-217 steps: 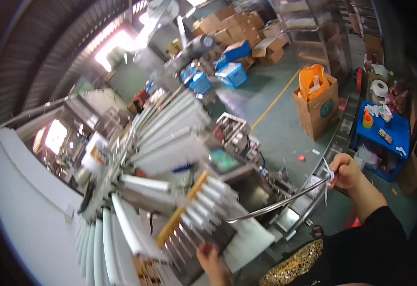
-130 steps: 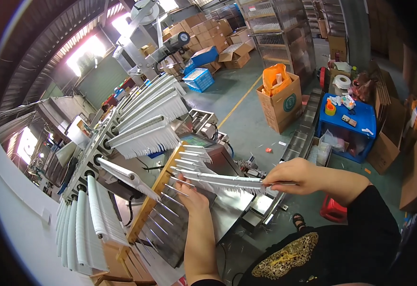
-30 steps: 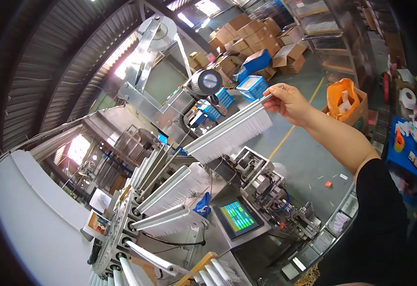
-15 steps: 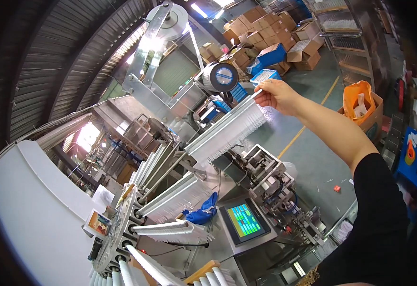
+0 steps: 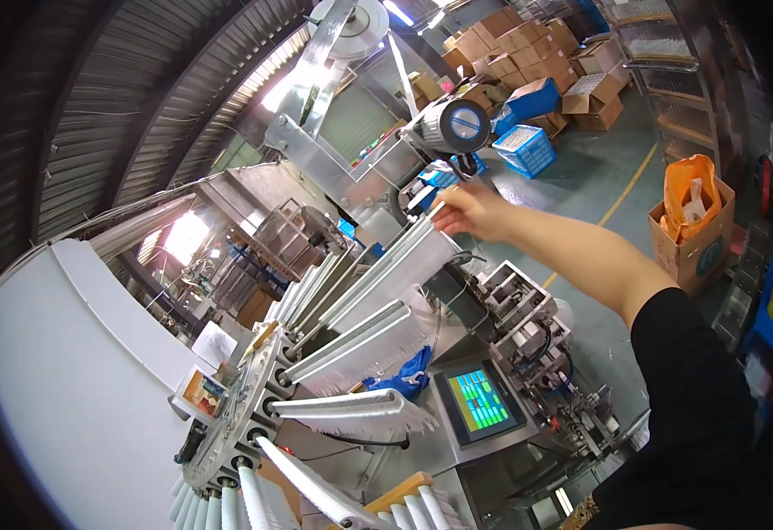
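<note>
My right hand (image 5: 473, 215) reaches in from the right, its bent fingers closed at the outer end of a long white bar (image 5: 384, 276). Thin white strands hang in a row from this bar like a fringe. The bar slopes down to the left toward a round metal hub (image 5: 263, 371), where its inner end sits close to other bars. Just below it, another white fringed bar (image 5: 346, 349) sticks out from the hub, with a further fringed bar (image 5: 351, 411) under that. My fingers partly hide the bar's tip. My left hand is out of view.
A lit touch screen (image 5: 479, 402) stands right of the bars, beside a metal mechanism (image 5: 527, 327). A blue cloth (image 5: 408, 375) lies near the screen. Above my hand hangs a dark cylindrical motor (image 5: 457, 125). At the right is a carton (image 5: 691, 243) with an orange bag.
My right hand has moved left and down with the white bar, bringing it closer to the hub and the neighbouring bars. The whole view has shifted slightly.
</note>
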`<state>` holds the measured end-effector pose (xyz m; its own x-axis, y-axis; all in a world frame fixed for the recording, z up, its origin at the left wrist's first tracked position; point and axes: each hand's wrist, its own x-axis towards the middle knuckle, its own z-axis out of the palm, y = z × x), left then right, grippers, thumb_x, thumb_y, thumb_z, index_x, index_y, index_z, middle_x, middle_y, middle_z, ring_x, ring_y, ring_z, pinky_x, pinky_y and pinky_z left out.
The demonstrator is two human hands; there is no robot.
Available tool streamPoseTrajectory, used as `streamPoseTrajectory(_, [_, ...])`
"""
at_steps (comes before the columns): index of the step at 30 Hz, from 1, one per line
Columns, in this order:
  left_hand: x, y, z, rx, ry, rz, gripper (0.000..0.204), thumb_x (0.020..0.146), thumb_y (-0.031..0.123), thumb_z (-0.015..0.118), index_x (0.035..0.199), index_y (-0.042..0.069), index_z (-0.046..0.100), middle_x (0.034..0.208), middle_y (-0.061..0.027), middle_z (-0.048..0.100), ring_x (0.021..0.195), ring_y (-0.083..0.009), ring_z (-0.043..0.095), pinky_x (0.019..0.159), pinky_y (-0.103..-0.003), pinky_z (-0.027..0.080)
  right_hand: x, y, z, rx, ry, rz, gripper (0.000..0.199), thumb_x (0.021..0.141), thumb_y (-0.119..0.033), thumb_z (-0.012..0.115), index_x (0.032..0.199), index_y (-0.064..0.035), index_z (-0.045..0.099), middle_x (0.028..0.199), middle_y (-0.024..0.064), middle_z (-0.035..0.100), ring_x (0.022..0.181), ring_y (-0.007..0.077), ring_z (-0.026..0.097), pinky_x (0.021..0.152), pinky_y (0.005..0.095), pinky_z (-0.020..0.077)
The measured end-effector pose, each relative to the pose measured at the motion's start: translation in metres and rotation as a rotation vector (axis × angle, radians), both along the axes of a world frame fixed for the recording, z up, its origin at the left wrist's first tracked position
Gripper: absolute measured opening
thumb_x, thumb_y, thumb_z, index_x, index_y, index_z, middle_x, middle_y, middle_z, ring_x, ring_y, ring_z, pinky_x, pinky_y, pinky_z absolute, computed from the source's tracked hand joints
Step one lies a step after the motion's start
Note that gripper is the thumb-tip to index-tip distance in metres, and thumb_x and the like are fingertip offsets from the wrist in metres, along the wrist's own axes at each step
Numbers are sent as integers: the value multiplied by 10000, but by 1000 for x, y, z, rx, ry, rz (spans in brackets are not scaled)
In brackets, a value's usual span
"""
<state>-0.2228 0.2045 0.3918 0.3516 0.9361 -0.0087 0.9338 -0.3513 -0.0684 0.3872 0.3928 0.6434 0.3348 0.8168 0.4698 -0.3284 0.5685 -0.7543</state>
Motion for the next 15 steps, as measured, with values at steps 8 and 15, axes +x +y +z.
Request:
streamPoseTrajectory(8, [-28,27,-32,-93,159,-45,545,750,257,555,1257,115,416,1255,-175,435,1144,-371,409,889,-515,360,-77,31,-2,38,120,84,279,871,-341,535,874,-61,531,741,85,601,629,155,610,541,252,502])
streamPoseTrajectory(15, [-50,38,-58,-183,304,-87,560,758,269,543,1278,126,394,1293,-150,405,1185,-357,374,899,-525,349,-75,36,-7,78,114,316,218,862,-292,565,816,-80,546,635,27,576,492,79,540,464,197,451])
